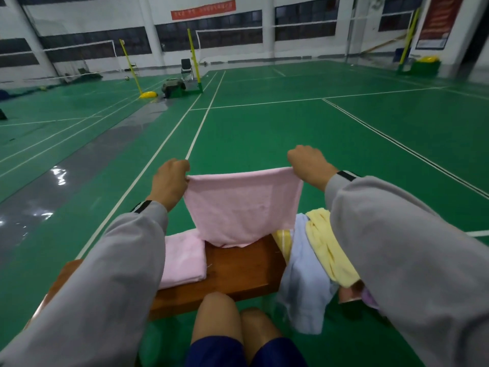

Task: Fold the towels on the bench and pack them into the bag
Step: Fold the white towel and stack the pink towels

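Fingers (182, 165) of the left hand (169, 181) are curled and pinch the upper left corner of a soft pink terry towel (243, 207). The right hand (309, 165) pinches the upper right corner in the same way, so the top edge is stretched between both hands. This towel hangs in the air above the brown wooden bench (243, 266), and its lower edge touches the bench top. Just to the left of it, a folded pink towel (182, 258) lies flat on the bench. At the right end of the bench, a light blue towel (301, 276) hangs down over the edge, and a pale yellow towel (325, 242) lies crumpled on top of it, partly hidden behind the right grey sleeve (397, 247). Two bare knees (217, 313) show below the bench, over the green court floor (264, 133).
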`<action>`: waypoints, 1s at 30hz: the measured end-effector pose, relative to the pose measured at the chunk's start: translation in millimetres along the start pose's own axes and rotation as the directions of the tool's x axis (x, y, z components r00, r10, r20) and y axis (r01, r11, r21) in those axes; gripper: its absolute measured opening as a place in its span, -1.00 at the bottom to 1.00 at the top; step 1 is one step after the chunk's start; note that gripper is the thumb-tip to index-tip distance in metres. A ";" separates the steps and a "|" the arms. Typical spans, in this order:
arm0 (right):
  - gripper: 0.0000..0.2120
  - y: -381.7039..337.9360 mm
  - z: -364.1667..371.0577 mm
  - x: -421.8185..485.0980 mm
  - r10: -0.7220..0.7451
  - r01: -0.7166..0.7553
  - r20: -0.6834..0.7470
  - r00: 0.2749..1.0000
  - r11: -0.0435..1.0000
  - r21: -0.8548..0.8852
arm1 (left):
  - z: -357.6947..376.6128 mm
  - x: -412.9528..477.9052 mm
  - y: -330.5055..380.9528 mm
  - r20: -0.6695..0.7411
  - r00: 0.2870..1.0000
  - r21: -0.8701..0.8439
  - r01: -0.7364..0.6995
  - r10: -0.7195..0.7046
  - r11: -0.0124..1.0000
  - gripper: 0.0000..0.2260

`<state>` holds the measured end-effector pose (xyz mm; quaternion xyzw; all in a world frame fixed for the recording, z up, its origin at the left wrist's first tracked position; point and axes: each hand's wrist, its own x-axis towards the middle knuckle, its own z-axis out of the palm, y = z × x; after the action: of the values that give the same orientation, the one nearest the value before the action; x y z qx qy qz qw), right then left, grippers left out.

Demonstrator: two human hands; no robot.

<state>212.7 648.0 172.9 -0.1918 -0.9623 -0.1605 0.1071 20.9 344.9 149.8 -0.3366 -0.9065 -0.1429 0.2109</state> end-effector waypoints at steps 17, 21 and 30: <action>-0.86 27.8 -15.1 21.1 0.162 -0.156 0.003 0.987 0.939 0.307 | -23.2 33.1 10.8 0.035 0.970 -0.280 0.239 -0.239 0.930 -0.83; -0.83 51.1 -14.4 33.2 0.272 -0.319 0.177 0.946 0.679 0.661 | -32.8 26.2 10.3 0.369 0.903 -0.788 0.429 -0.219 0.442 -0.83; -0.53 60.1 -0.2 23.1 0.356 -0.312 0.406 0.841 -0.294 0.904 | -38.3 21.6 12.4 0.415 0.863 -0.904 0.428 -0.288 -0.020 -0.54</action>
<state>216.1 708.2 195.3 -0.3015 -0.6371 0.6570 0.2674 25.4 350.5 194.9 -0.1508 -0.6348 -0.7404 -0.1615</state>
